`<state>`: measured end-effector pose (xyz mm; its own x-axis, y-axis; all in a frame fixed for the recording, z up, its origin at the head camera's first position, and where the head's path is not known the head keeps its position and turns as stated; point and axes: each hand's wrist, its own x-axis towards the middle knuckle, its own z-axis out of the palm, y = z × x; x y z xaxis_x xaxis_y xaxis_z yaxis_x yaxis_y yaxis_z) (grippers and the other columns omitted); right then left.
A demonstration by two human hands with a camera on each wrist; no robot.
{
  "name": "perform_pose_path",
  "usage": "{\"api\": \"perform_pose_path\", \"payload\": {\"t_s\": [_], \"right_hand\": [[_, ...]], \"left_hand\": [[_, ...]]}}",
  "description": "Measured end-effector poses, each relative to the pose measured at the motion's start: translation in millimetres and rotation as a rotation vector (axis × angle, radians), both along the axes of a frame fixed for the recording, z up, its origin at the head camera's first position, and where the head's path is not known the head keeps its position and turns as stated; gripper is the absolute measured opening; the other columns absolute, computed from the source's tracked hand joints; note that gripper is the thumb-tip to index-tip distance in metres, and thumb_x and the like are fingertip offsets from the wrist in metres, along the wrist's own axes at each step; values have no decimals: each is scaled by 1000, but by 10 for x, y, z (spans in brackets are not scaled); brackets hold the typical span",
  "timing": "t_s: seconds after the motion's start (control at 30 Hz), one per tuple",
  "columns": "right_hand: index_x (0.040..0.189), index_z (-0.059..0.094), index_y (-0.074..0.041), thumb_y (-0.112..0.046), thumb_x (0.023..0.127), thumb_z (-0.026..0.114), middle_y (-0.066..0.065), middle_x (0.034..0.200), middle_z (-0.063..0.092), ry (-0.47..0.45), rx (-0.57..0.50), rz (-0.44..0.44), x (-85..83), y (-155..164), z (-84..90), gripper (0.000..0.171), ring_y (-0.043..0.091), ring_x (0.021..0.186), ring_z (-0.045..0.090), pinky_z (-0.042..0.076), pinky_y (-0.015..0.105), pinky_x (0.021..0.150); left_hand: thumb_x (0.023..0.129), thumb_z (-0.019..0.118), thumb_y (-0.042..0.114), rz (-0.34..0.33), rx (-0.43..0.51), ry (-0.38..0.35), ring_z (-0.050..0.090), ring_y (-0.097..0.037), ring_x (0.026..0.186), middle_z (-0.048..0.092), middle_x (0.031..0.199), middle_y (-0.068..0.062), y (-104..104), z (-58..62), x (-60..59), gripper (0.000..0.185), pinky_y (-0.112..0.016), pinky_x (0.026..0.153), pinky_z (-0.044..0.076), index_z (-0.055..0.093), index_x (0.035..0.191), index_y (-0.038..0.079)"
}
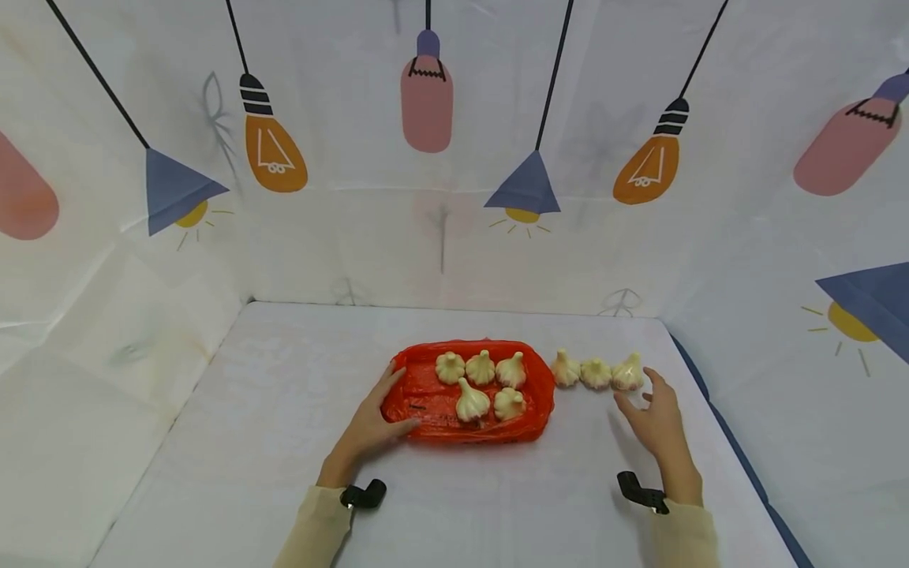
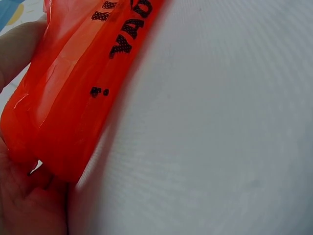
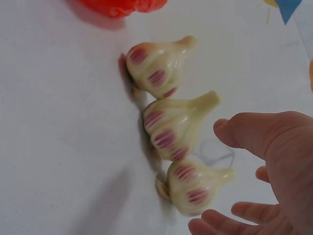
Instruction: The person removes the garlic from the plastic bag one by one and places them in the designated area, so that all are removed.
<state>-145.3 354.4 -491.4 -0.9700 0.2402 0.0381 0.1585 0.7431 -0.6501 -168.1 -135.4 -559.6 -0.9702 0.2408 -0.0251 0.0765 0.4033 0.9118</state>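
A shallow tray wrapped in red plastic [image 1: 461, 434] sits on the white table, with several garlic bulbs [image 1: 472, 401] inside it. My left hand [image 1: 368, 424] grips the tray's left end, fingers toward the back and thumb along the front; the left wrist view shows the red plastic [image 2: 73, 103] with black lettering between them. To the right of the tray, three garlic bulbs stand side by side: one nearest the tray [image 3: 156, 66], a middle one [image 3: 176, 127] and a far right one [image 3: 195, 188]. Beside that last bulb my right hand [image 1: 656, 418] is spread, thumb and fingers apart, holding nothing.
The white-covered table [image 1: 298, 379] meets a cloth backdrop [image 1: 341, 237] printed with lamps and bulbs behind and at the sides. Dark blue fabric [image 1: 738, 442] runs along the table's right edge. Both wrists wear black camera mounts [image 1: 364, 495].
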Motion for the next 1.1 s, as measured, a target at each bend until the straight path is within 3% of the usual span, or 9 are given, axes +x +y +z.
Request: {"api": "perform_pose_path", "payload": {"t_s": [0.17,0.37,0.57,0.87,1.1], "right_hand": [[158,17,10,-20,97,70,44,154,27,63,-4,49,41,-143,145,87,62,128,47,51,68,96],[158,20,8,-19,96,72,41,156,28,111,-8,113,33,-380,348,86,59,135,40,43,72,103],[158,24,6,-24,94,74,36,159,30,94,-19,182,5,-651,479,86,55,143,34,33,75,112],[161,24,-4,-32,95,74,24,164,31,63,-107,285,18,-1019,548,87,49,143,38,42,66,111],[162,24,-8,-37,92,77,20,165,32,42,-115,417,29,-1314,572,93,48,143,42,42,69,109]], "left_hand": [[81,87,38,-3,-8,12,13,-30,161,12,174,7,-3,-12,-14,98,-63,125,19,33,162,27],[80,88,38,9,-9,7,13,-29,161,12,174,7,-3,-15,-8,99,-63,125,19,33,162,28],[80,88,38,5,-4,9,13,-29,161,12,174,9,7,-16,-12,99,-63,125,19,33,162,28],[80,87,39,8,-3,-4,13,-32,161,12,174,6,7,-8,-4,98,-65,125,19,34,162,27],[80,87,40,19,-12,-5,14,-32,160,12,174,6,7,11,12,99,-65,124,21,33,162,27]]}}
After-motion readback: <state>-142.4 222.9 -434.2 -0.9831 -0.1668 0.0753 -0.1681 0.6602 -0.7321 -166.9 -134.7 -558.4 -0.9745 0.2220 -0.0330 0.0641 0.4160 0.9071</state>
